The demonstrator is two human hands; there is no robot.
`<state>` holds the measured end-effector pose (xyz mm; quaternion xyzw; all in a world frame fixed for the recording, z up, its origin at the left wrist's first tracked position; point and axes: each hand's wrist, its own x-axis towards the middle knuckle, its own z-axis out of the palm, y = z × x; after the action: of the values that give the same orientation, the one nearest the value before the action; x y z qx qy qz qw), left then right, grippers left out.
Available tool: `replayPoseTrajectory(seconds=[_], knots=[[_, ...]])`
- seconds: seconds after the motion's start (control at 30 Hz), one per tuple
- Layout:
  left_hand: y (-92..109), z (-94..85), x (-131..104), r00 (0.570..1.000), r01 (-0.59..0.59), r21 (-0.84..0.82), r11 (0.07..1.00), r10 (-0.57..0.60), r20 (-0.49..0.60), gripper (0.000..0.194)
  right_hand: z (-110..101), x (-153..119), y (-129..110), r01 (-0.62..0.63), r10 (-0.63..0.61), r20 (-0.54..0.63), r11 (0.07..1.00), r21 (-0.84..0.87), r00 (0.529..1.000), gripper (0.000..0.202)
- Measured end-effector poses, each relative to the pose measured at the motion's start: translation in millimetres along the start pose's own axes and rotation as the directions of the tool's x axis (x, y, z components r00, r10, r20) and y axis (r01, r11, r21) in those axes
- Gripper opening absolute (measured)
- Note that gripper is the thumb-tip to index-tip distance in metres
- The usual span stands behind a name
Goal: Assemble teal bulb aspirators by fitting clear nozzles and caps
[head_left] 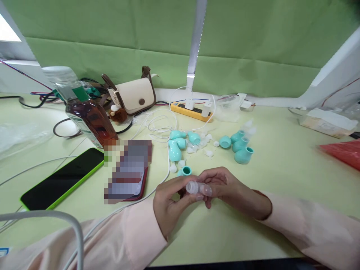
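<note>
Between both hands is a small translucent plastic piece (199, 188), its round open end facing left. My left hand (171, 202) pinches it between thumb and fingers from the left. From the right, my right hand (225, 184) grips its other end with thumb and fingers. Just beyond my left hand stands a teal cup-like piece (186, 171) with a dark opening. Several glossy teal pieces (174, 149) lie behind it. Another group of teal pieces (243, 154) sits farther right. Small white translucent scraps (208, 153) are scattered between the two groups.
At the left are a black phone with a green edge (63, 180), a red-cased phone (143, 183) and a tilted bottle of dark liquid (90, 120). A cream bag (135, 95), a yellow power strip (180, 110) and white cables lie behind. A red packet (343, 152) is at right.
</note>
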<state>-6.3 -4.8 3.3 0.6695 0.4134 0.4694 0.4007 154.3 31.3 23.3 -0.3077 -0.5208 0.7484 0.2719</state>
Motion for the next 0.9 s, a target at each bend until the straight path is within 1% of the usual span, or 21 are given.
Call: replayPoseTrajectory(seconds=[0.1, 0.17, 0.23, 0.33, 0.4, 0.43, 0.5, 0.57, 0.63, 0.7, 0.8, 0.9], knots=[[1, -0.2, 0, 1.0, -0.023, 0.034, 0.999, 0.023, 0.005, 0.011, -1, 0, 0, -0.008, 0.008, 0.011, 1.0, 0.003, 1.0, 0.018], [1, 0.5, -1, 0.999, -0.036, 0.062, 0.997, 0.037, -0.018, 0.014, -1, 0, 1, 0.005, -0.005, 0.011, 1.0, 0.012, 1.0, 0.017], [-1, 1.7, -2, 0.996, -0.04, 0.076, 0.996, 0.046, -0.082, 0.024, -2, 0, 0, 0.026, -0.026, -0.009, 0.999, 0.04, 1.0, 0.015], [-4, 3.7, -2, 0.974, -0.084, 0.086, 0.993, 0.099, -0.203, 0.041, -5, 0, -4, 0.124, -0.116, -0.111, 0.99, 0.072, 0.987, 0.015], [-5, 4.7, -1, 0.955, -0.113, 0.138, 0.984, 0.145, -0.257, 0.044, -7, 0, -9, 0.187, -0.173, -0.161, 0.979, 0.077, 0.972, 0.015], [-6, 5.1, 1, 0.951, -0.108, 0.183, 0.977, 0.156, -0.269, 0.045, -9, 0, -11, 0.2, -0.185, -0.168, 0.977, 0.079, 0.968, 0.015], [-8, 5.9, 3, 0.957, -0.061, 0.283, 0.957, 0.137, -0.255, 0.049, -11, 1, -14, 0.202, -0.187, -0.154, 0.975, 0.091, 0.97, 0.013], [-10, 7.0, 4, 0.971, -0.011, 0.364, 0.931, 0.096, -0.218, 0.052, -14, 3, -14, 0.174, -0.159, -0.141, 0.979, 0.102, 0.977, 0.012], [-13, 7.9, 6, 0.982, 0.01, 0.405, 0.914, 0.069, -0.179, 0.052, -15, 4, -14, 0.133, -0.117, -0.142, 0.985, 0.107, 0.983, 0.012], [-15, 8.0, 6, 0.991, 0.016, 0.427, 0.904, 0.042, -0.126, 0.047, -16, 5, -15, 0.106, -0.091, -0.158, 0.99, 0.091, 0.983, 0.012], [-15, 6.3, 8, 0.997, 0.039, 0.45, 0.892, -0.007, -0.073, 0.036, -15, 4, -18, 0.119, -0.118, -0.211, 0.993, -0.007, 0.97, 0.017], [-12, 3.6, 8, 0.996, 0.038, 0.443, 0.896, 0.004, -0.092, 0.027, -12, 2, -24, 0.134, -0.186, -0.276, 0.971, -0.196, 0.943, 0.019]])
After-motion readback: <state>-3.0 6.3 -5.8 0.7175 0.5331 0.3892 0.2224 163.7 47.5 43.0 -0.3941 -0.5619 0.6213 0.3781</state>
